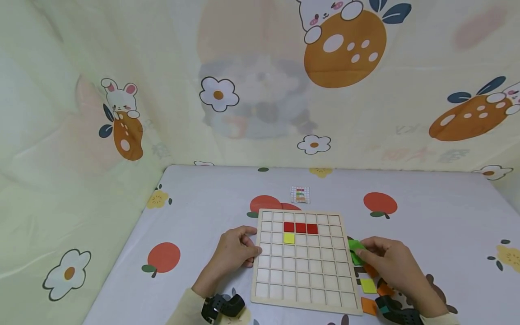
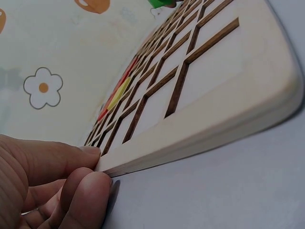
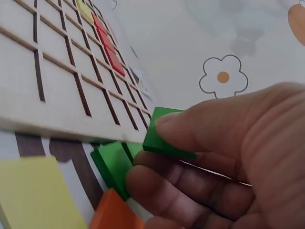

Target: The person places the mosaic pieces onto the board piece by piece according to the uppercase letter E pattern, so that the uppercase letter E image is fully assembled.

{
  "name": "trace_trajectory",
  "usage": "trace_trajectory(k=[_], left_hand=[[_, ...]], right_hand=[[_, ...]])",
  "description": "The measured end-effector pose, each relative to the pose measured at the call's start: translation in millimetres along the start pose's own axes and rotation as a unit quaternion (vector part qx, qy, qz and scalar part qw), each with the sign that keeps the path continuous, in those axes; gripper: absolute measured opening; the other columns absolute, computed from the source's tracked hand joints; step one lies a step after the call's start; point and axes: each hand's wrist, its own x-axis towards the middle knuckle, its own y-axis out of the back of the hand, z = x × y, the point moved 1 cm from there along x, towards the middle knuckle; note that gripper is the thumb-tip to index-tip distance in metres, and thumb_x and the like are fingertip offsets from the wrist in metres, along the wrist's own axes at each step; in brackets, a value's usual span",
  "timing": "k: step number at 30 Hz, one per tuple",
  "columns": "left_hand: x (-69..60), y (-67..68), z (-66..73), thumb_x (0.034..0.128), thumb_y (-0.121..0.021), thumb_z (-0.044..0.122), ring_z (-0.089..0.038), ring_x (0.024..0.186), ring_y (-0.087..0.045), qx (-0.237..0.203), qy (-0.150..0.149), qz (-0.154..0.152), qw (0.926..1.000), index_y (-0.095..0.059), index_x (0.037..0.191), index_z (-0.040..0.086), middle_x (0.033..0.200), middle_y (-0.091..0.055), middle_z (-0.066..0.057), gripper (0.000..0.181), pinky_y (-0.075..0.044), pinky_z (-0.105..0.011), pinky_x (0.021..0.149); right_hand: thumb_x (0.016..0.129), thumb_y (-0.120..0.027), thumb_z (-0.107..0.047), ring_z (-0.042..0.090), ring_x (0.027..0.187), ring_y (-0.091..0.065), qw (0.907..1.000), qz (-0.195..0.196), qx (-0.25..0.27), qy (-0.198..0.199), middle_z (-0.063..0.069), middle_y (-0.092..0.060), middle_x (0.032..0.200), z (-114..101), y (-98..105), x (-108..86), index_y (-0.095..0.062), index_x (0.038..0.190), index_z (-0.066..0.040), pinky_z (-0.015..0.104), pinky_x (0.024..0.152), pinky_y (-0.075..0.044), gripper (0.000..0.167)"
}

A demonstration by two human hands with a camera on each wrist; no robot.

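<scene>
A pale wooden grid board (image 1: pixel 302 266) lies flat between both hands. Three red tiles (image 1: pixel 300 228) fill adjoining cells in one of its upper rows, and a yellow tile (image 1: pixel 289 238) sits in the cell under the leftmost red one. My left hand (image 1: pixel 233 246) grips the board's left edge, thumb on top and fingers against the side. Just off the right edge, my right hand (image 1: pixel 392 259) pinches a green square tile (image 3: pixel 155 136) between thumb and fingers. Other green tiles (image 3: pixel 112 167) lie below it on the cloth, partly hidden by the fingers.
Beside the board's right edge lie a loose yellow tile (image 1: pixel 368 285) and orange tiles (image 1: pixel 369 306), some partly under the right hand. A small printed card (image 1: pixel 300 194) with a coloured grid lies beyond the board. A patterned cloth covers the table; a printed curtain hangs behind.
</scene>
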Motion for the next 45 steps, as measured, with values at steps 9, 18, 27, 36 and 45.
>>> trace_trajectory(k=[9,18,27,36,45], left_hand=[[0.0,0.4,1.5,0.0861,-0.082,0.002,-0.01,0.051,-0.061,-0.005,0.003,0.0,1.0,-0.063,0.133,-0.003,0.078,-0.065,-0.006,0.051,-0.057,-0.026,0.05],[-0.3,1.0,1.6,0.0865,-0.081,0.002,-0.01,0.051,-0.06,0.0,0.001,-0.001,1.0,-0.062,0.134,-0.003,0.078,-0.065,-0.005,0.051,-0.057,-0.026,0.05],[-1.0,0.7,2.0,0.0865,-0.081,0.002,-0.01,0.051,-0.06,-0.005,0.005,-0.002,1.0,-0.062,0.134,-0.003,0.078,-0.065,-0.006,0.051,-0.058,-0.026,0.051],[0.3,0.0,1.5,0.0869,-0.082,0.004,-0.011,0.052,-0.06,-0.003,0.01,0.0,0.9999,-0.063,0.134,-0.002,0.079,-0.064,-0.006,0.051,-0.057,-0.024,0.051],[-0.6,-0.4,0.3,0.0874,-0.081,0.003,-0.011,0.051,-0.06,0.005,0.009,0.001,0.9999,-0.063,0.134,-0.002,0.079,-0.063,-0.006,0.051,-0.057,-0.025,0.051]], right_hand=[[0.098,-0.072,-0.012,0.016,0.07,-0.067,0.9974,-0.002,0.069,0.02,0.006,-0.072,0.09,-10.3,-4.1,3.4,-0.063,0.133,0.001,0.026,0.055,-0.053,0.038],[0.096,-0.071,-0.008,0.019,0.069,-0.062,0.9983,-0.004,0.053,0.024,0.006,-0.069,0.086,-15.0,-13.9,6.1,-0.072,0.122,-0.002,0.028,0.046,-0.05,0.027],[0.095,-0.071,-0.006,0.017,0.075,-0.064,0.9989,0.007,0.005,0.047,0.006,-0.075,0.095,-20.5,-14.4,9.1,-0.076,0.117,-0.002,0.025,0.058,-0.052,0.024],[0.08,-0.082,-0.003,0.019,0.079,-0.056,0.9946,-0.011,-0.065,0.081,0.001,-0.064,0.085,-30.7,-10.2,15.0,-0.076,0.112,0.0,0.027,0.062,-0.049,0.033],[0.081,-0.083,-0.007,0.018,0.077,-0.053,0.9926,-0.019,-0.082,0.087,0.0,-0.059,0.08,-38.2,-15.9,19.3,-0.076,0.109,0.0,0.027,0.06,-0.045,0.031]])
